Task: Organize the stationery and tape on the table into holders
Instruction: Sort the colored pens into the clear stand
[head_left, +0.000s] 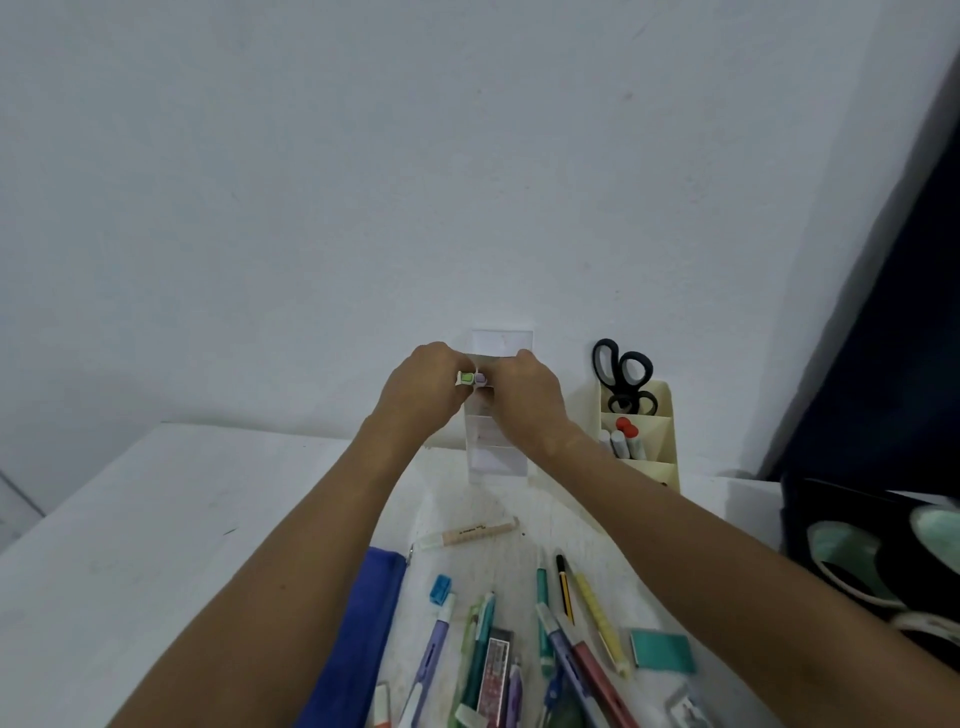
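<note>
Item: clear holder (500, 457), tall, several compartments, standing at the table's far edge against the white wall (311, 182). Both hands meet over its upper part.

Left hand (421, 387): fingers closed on a small green-capped piece (466, 379). Right hand (527, 395): fingers closed on a purple-capped piece (480, 379). The two caps sit side by side, touching or nearly so; whether they belong to one item or two cannot be told.

Just right of the clear holder: cream holder (660, 415), tiered, also against the wall. Black scissors (623, 374) stand handles-up in its rear compartment; markers (623, 441), one red-capped, in the next.

On the white table (156, 519), nearer the person: beige pen (470, 533) lying alone in open room before the holders. Between the forearms, a loose heap of pens and pencils (519, 649), a yellow pen (597, 618), a teal eraser (664, 652), a small blue sharpener (440, 588). Blue pouch (358, 639) beside the left forearm.

The table's left half lies open to its edge. Off the right edge: dark bin (857, 545) holding tape rolls (852, 561).
</note>
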